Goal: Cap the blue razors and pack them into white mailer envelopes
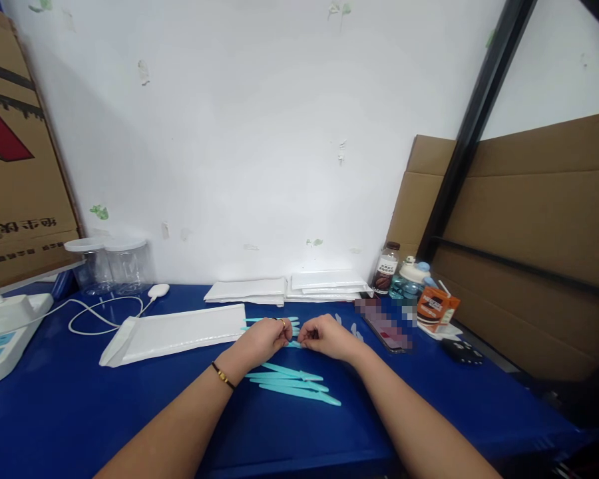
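My left hand (269, 339) is closed in a pinch around one end of a slim turquoise eyebrow razor (294, 344). Fingertip to fingertip with it, my right hand (324, 336) pinches the other end of the same razor; the fingers hide most of it. Other turquoise razors (293, 320) lie just behind my hands. Nearer to me, several more razors (299, 392) rest in a loose, fanned pile. Small clear pieces that look like blade caps (357, 330) lie to the right of my right hand.
A white padded mailer (180, 332) lies left of my hands; stacked mailers (329, 283) sit against the wall. Clear jars (127, 266), a white cable (104, 326) and a power strip (14, 339) are at left. A phone (387, 326), bottle (386, 269) and orange carton (435, 309) stand right.
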